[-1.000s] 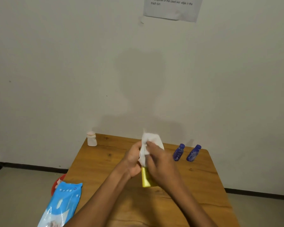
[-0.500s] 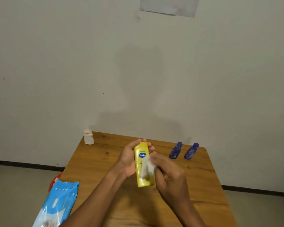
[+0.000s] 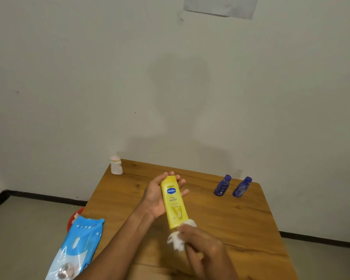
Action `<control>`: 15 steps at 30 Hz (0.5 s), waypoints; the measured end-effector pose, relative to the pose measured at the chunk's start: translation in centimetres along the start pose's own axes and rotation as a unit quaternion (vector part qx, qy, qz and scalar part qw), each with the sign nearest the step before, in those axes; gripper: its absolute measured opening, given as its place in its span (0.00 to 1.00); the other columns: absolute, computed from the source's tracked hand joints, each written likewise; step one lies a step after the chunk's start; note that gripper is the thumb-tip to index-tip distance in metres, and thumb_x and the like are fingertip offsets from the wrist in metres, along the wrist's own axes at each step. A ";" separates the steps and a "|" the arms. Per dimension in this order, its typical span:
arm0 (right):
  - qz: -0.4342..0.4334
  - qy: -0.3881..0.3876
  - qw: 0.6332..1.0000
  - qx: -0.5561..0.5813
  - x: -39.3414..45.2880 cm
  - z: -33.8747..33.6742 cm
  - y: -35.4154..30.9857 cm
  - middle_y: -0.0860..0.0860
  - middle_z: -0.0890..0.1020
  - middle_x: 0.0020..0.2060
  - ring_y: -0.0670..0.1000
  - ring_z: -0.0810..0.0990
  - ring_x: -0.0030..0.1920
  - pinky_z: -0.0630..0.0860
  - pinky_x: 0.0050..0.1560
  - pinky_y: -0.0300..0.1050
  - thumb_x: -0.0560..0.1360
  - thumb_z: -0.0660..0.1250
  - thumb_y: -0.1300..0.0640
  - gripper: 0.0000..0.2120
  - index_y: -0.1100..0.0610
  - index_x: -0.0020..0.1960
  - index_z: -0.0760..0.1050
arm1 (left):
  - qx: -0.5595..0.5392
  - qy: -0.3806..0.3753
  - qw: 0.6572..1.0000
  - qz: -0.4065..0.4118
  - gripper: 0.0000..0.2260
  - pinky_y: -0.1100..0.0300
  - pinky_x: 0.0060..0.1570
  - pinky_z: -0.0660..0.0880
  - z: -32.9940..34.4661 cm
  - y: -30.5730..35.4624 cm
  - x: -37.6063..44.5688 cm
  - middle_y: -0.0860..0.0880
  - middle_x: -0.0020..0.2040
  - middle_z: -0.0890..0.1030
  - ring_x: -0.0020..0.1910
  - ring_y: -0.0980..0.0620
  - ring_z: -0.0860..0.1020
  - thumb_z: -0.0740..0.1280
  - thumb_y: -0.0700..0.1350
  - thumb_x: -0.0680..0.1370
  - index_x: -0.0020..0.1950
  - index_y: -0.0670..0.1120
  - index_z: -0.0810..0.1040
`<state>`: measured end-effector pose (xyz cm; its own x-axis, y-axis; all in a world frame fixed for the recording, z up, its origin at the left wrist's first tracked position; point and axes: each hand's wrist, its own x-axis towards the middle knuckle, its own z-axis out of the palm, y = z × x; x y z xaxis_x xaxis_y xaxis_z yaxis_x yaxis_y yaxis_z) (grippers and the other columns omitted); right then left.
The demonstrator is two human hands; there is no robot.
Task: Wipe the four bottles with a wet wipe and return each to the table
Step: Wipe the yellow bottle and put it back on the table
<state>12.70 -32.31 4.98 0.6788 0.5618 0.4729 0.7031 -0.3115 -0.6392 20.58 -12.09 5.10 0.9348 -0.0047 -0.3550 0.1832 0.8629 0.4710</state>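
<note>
Hands (image 3: pixel 160 197) hold yellow bottle (image 3: pixel 175 207), crumpled wipe (image 3: pixel 179 237).

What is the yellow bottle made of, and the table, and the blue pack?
The yellow bottle looks like smooth plastic: even colour, printed label, slight sheen. The table looks like wood or wood-look laminate: brown grain lines and dark knots show. The blue pack looks like soft glossy plastic film, wrinkled and shiny.

There are four bottles: one yellow bottle (image 3: pixel 175 205), one white bottle (image 3: pixel 116 165) and two blue bottles (image 3: pixel 222 185) (image 3: pixel 242 187). One wipe (image 3: pixel 179 237), one pack of wipes (image 3: pixel 77 247), one table (image 3: pixel 251 229), two hands (image 3: pixel 157 196) (image 3: pixel 202 245).
</note>
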 end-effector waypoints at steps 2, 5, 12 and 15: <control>0.049 0.055 0.997 0.000 1.4 -1.9 0.0 0.42 0.83 0.56 0.40 0.81 0.56 0.81 0.47 0.38 0.69 0.72 0.71 0.19 0.52 0.54 0.83 | -0.009 0.004 1.000 0.009 0.06 0.39 0.56 0.78 -0.2 0.5 0.0 0.44 0.43 0.82 0.45 0.44 0.83 0.66 0.45 0.74 0.46 0.44 0.79; 0.092 0.123 0.988 0.003 5.2 -3.8 0.3 0.42 0.83 0.52 0.40 0.81 0.53 0.80 0.47 0.35 0.71 0.72 0.69 0.15 0.52 0.52 0.83 | -0.001 -0.001 1.000 -0.002 0.05 0.42 0.56 0.77 0.0 0.3 -0.5 0.44 0.44 0.82 0.46 0.44 0.82 0.66 0.45 0.74 0.46 0.44 0.80; 0.096 0.044 0.994 -0.041 4.7 2.2 -0.5 0.45 0.77 0.66 0.41 0.75 0.63 0.76 0.57 0.35 0.77 0.66 0.54 0.10 0.50 0.57 0.81 | -0.053 -0.009 0.999 0.002 0.07 0.42 0.58 0.75 1.3 -0.5 -1.8 0.43 0.42 0.81 0.44 0.42 0.82 0.63 0.45 0.77 0.45 0.43 0.79; 0.102 0.065 0.992 -0.025 2.0 2.7 -1.9 0.46 0.80 0.64 0.40 0.79 0.59 0.81 0.51 0.40 0.76 0.68 0.55 0.11 0.49 0.58 0.81 | -0.066 -0.011 0.998 0.019 0.09 0.40 0.56 0.78 0.8 0.9 -2.2 0.42 0.42 0.81 0.44 0.41 0.83 0.62 0.45 0.79 0.46 0.42 0.79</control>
<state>12.19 -28.52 5.49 0.8271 0.3803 0.4139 0.5562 -0.4472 -0.7005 18.95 -11.71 6.91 0.9470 0.0186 -0.3208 0.1083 0.9214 0.3732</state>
